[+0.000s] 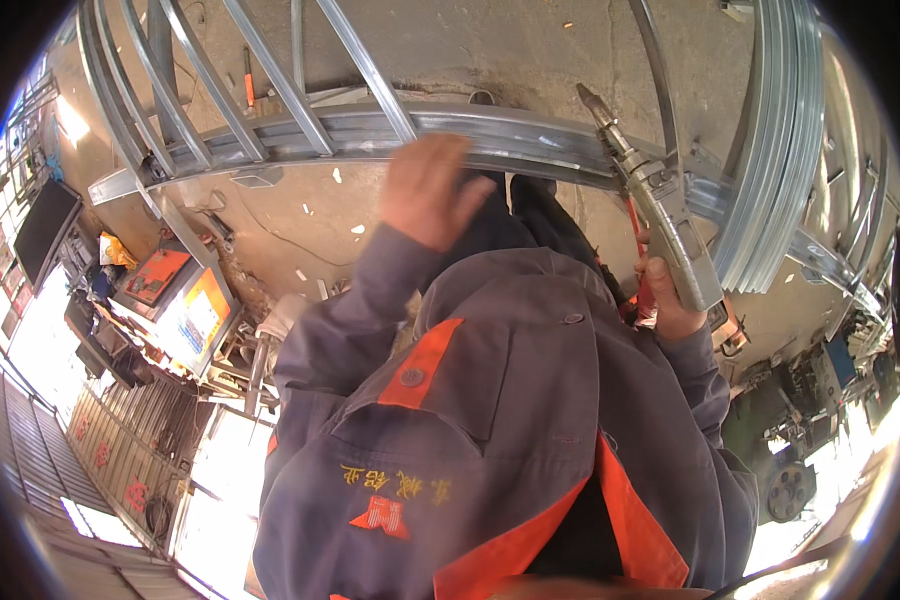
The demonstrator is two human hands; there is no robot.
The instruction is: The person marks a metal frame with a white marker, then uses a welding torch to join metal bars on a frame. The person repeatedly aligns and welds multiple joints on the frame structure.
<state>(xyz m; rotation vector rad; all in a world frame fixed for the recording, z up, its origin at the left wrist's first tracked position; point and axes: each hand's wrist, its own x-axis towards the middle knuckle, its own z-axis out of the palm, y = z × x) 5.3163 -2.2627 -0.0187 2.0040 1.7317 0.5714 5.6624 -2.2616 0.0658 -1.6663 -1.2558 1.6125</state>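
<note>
My left hand [428, 188] is blurred, its thumb apart from the fingers, and I see nothing in it. Its fingers overlap the near edge of a long galvanized steel beam [530, 140] that crosses in front of me; contact cannot be told. My right hand [667, 300] is closed around the rear of a power tool [668, 215] with a long grey metal body and a tapered nose pointing up and away. That tool crosses in front of the beam, and its grip is mostly hidden.
Several metal slats [245, 80] rest across the beam at the left. Stacked steel profiles [785, 140] lie across its right part. An orange-handled tool [248, 78] lies on the floor beyond. Left stands a cabinet with an orange panel [205, 315]; a machine with a wheel [790, 490] stands right.
</note>
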